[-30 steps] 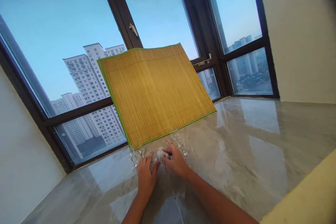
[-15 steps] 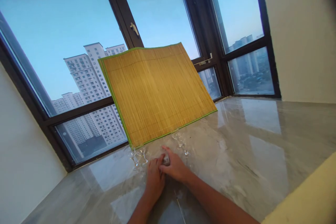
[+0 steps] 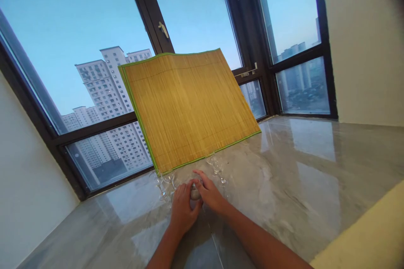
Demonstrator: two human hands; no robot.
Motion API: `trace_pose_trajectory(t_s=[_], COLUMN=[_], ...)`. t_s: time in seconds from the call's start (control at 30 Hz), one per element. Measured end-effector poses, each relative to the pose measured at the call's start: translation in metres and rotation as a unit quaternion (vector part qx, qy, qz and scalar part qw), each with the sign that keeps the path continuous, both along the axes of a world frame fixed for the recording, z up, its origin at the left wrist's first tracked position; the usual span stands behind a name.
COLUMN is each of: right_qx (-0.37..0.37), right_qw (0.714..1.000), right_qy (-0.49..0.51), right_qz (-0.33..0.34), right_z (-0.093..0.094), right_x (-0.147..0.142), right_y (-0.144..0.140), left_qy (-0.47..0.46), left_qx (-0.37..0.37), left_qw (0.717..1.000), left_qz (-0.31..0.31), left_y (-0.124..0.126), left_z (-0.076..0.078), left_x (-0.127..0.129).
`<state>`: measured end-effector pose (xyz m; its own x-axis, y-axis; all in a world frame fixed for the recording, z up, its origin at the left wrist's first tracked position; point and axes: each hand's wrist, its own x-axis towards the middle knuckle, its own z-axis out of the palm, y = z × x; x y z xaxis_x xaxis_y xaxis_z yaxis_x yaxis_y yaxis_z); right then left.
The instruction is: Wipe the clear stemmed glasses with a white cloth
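Observation:
Both my hands close round a small, rounded, grey-beige object (image 3: 195,193) low over the marble surface. My left hand (image 3: 183,209) wraps its left and near side, with the thumb bent below it. Across the top and right side lie the curled fingers of my right hand (image 3: 211,195). Much of the object is hidden, so its kind is unclear. A clear stemmed glass (image 3: 162,191) stands left of my left hand, with another glass (image 3: 171,180) beside it. More clear glassware (image 3: 217,168) stands beyond my right hand.
Behind the glasses a bamboo mat (image 3: 192,105) with green edging leans against the dark window frame (image 3: 94,128). The glossy marble ledge (image 3: 268,185) spreads to both sides. A pale yellow padded edge (image 3: 366,231) shows at lower right.
My left hand has opened wider round the object, with its thumb now below it, and more of the object shows. Both hands have shifted slightly left. The glasses and mat stay put.

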<state>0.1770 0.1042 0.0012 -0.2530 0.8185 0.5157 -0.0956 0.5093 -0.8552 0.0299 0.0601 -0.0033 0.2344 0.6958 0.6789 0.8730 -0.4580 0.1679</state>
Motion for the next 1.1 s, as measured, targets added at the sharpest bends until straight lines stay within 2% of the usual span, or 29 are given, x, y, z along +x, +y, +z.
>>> trace_pose_trajectory(t_s=[0.27,0.5,0.6,0.73,0.83,0.93,1.1], right_qx=[-0.008,0.02,0.02,0.013,-0.036,-0.107,-0.146], right_qw=[1.0,0.998,0.999,1.0,0.998,0.991,0.981], right_qy=[0.015,-0.028,-0.032,0.012,0.042,0.06,0.095], right_qz=[0.0,-0.047,-0.021,-0.007,0.018,0.059,0.082], right_z=[0.006,0.01,0.014,0.016,0.015,0.014,0.009], right_x=[0.001,0.002,0.003,0.0,-0.004,-0.008,-0.014], right_y=[-0.003,-0.006,-0.01,-0.014,-0.016,-0.017,-0.02], left_qy=[-0.016,-0.025,-0.022,-0.009,-0.013,-0.026,-0.036], left_qx=[-0.023,-0.003,0.023,0.05,0.046,0.011,-0.015], left_qw=[1.0,1.0,0.999,0.999,0.999,0.999,0.998], left_qz=[0.003,-0.014,-0.008,-0.002,0.011,0.025,0.046], left_y=[0.007,0.011,0.012,0.012,0.01,0.007,0.008], left_z=[-0.005,-0.01,-0.012,-0.011,-0.009,-0.006,-0.006], left_x=[-0.006,-0.016,-0.022,-0.027,-0.028,-0.029,-0.033])
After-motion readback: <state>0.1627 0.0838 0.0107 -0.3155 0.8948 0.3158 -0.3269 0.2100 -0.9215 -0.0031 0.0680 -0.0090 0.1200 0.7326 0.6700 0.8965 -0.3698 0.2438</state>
